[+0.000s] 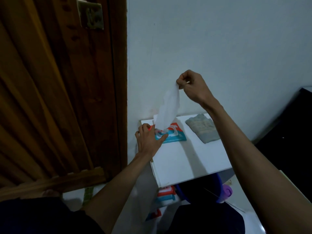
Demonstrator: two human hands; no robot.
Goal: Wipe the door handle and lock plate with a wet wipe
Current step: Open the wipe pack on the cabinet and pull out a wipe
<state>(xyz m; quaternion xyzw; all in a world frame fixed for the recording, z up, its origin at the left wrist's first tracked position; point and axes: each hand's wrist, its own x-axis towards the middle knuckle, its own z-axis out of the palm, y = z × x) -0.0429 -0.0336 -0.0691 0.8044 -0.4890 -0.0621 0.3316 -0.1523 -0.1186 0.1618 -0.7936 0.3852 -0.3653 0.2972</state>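
While the right hand (pixel 190 85) pinches the top corner of one wet wipe (pixel 167 107) between thumb and fingertips and holds it high against the pale wall, the left hand (pixel 148 139) lies flat, fingers spread, pressing down the wipes pack (pixel 177 136) on a white table (pixel 190 159). The wipe hangs long and crumpled, and its lower end sits in the pack's open flap. By the look of it, the step in hand is drawing the wipe, with no wiping begun.

The next move calls for pulling the sheet free while the pack stays pinned, then carrying it left and up to the lock plate (pixel 90 14), a dull metal square high on the wooden door (pixel 50 81), well apart from both hands. No door handle can be made out in the dim, blurred frame.

Counted from the head view: two hands, one wipe, one pack on the table, one folded grey cloth (pixel 202 129) just beside it, one lock plate. Under the table are one blue bucket (pixel 202 188) and what look like two or three more packs (pixel 166 191), their number uncertain.
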